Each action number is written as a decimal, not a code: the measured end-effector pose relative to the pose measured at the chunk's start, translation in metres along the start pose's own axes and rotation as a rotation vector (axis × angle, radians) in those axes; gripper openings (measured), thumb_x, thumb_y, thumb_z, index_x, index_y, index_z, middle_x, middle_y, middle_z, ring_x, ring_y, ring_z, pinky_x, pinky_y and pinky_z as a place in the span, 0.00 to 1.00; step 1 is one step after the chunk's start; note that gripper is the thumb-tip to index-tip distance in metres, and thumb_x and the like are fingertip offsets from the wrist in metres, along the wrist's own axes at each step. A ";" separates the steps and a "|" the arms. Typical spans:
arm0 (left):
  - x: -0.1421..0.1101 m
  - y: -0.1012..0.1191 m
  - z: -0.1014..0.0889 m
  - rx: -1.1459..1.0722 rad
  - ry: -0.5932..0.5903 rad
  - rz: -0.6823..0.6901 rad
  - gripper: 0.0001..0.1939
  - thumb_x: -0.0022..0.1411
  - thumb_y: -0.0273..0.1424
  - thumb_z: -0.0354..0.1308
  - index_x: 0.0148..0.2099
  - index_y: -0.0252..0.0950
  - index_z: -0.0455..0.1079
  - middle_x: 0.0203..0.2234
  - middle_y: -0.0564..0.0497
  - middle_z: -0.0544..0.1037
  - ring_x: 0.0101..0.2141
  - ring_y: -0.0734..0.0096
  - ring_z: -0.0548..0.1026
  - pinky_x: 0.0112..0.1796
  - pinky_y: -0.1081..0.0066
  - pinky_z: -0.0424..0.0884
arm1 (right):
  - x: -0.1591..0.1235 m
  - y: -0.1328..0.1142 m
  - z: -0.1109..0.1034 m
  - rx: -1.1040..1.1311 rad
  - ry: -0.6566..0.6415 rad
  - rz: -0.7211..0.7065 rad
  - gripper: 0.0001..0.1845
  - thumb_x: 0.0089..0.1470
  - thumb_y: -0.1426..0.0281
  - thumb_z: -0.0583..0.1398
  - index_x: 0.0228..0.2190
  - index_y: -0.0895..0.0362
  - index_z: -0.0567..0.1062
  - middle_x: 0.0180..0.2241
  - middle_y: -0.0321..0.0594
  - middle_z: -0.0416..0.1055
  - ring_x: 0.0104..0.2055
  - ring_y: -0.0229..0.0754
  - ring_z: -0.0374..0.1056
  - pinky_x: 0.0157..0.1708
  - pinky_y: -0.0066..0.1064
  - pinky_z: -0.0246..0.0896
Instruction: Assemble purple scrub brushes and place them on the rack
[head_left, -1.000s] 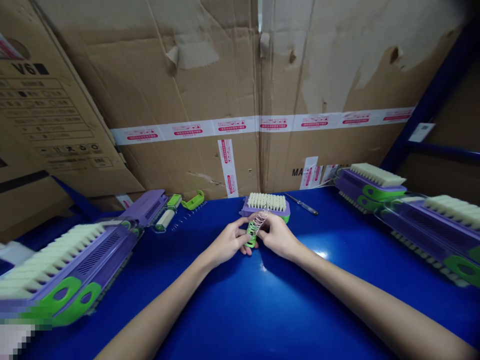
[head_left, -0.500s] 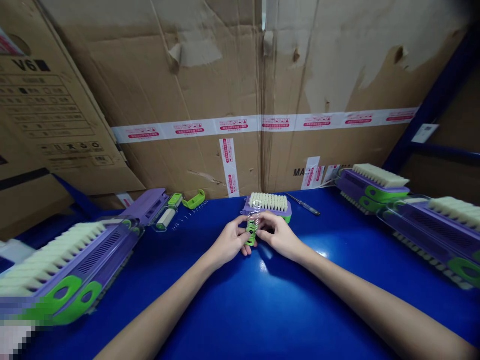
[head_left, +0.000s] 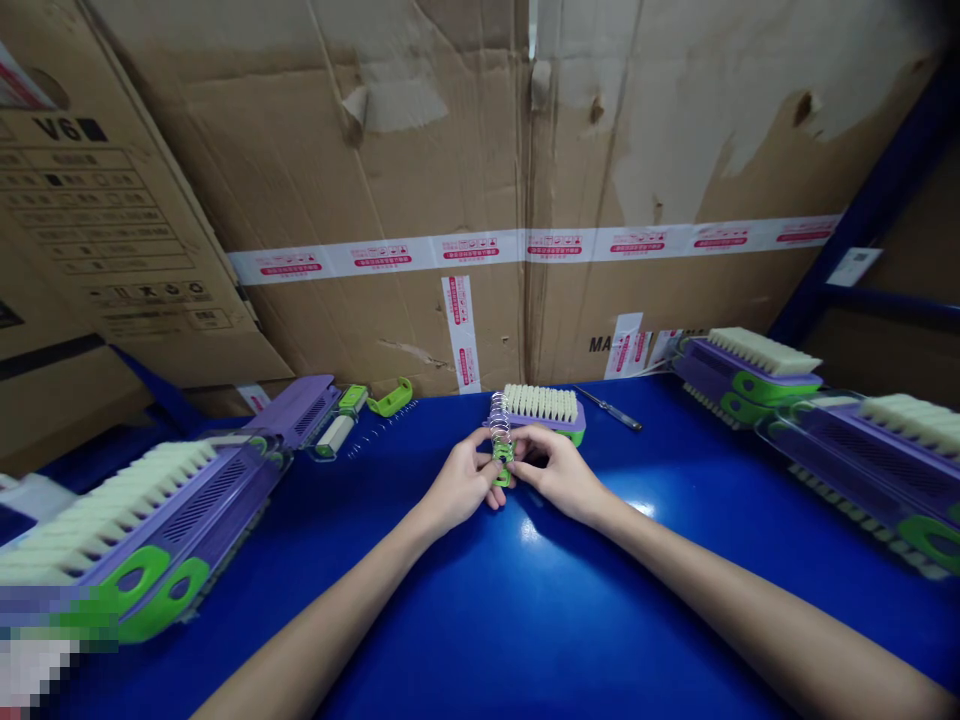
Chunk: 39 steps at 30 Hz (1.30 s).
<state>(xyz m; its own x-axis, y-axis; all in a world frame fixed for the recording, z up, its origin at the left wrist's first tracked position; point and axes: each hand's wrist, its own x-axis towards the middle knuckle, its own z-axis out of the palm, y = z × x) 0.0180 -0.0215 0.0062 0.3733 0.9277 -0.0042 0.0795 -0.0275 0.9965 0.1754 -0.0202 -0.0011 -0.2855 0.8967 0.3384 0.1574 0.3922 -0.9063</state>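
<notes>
My left hand [head_left: 459,486] and my right hand [head_left: 556,470] meet at the middle of the blue table [head_left: 525,600]. Together they pinch a small green plastic piece [head_left: 502,467] with a metal coil spring [head_left: 499,424] standing up from it. The fingers of both hands are closed around the piece. Just behind my hands lies a purple and green brush [head_left: 543,407] with its white bristles up.
Rows of purple and green brushes line the left side [head_left: 112,530] and the right side [head_left: 832,420]. A screwdriver [head_left: 611,409] lies behind the right hand. A loose green handle [head_left: 390,400] and purple part [head_left: 300,410] lie at the back left. Cardboard boxes [head_left: 480,200] wall the rear.
The spring has swung from leaning right to standing nearly upright above the green piece, and my hands have shifted slightly toward the brush behind them.
</notes>
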 end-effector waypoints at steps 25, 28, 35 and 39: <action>-0.004 0.007 -0.007 0.027 -0.115 -0.051 0.36 0.53 0.28 0.59 0.62 0.29 0.52 0.25 0.49 0.75 0.21 0.72 0.74 0.25 0.71 0.71 | -0.001 -0.004 0.002 -0.060 -0.004 0.072 0.04 0.44 0.77 0.59 0.26 0.57 0.71 0.22 0.32 0.69 0.25 0.37 0.67 0.28 0.29 0.62; -0.004 0.009 -0.007 0.021 -0.110 -0.053 0.35 0.54 0.30 0.59 0.62 0.29 0.53 0.25 0.48 0.75 0.22 0.71 0.75 0.25 0.72 0.70 | -0.001 -0.005 0.002 -0.066 -0.012 0.079 0.04 0.44 0.77 0.58 0.26 0.57 0.71 0.22 0.32 0.69 0.25 0.37 0.67 0.27 0.29 0.62; -0.005 0.013 -0.004 -0.003 -0.095 -0.068 0.31 0.52 0.28 0.58 0.59 0.31 0.59 0.23 0.51 0.75 0.19 0.74 0.74 0.22 0.75 0.70 | 0.000 -0.006 0.002 -0.078 0.015 0.083 0.05 0.43 0.78 0.58 0.25 0.57 0.70 0.22 0.30 0.63 0.23 0.35 0.65 0.27 0.28 0.60; -0.004 0.014 0.000 0.020 -0.064 -0.092 0.28 0.52 0.26 0.56 0.57 0.31 0.62 0.21 0.52 0.74 0.16 0.77 0.71 0.19 0.78 0.67 | 0.002 -0.004 0.003 -0.193 0.071 0.107 0.07 0.40 0.78 0.60 0.26 0.57 0.71 0.21 0.29 0.62 0.25 0.36 0.61 0.26 0.27 0.56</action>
<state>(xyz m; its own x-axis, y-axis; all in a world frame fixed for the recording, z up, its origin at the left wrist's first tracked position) 0.0171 -0.0256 0.0202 0.4217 0.9011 -0.1012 0.1344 0.0482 0.9898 0.1711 -0.0205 0.0027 -0.1916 0.9447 0.2660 0.3628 0.3200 -0.8752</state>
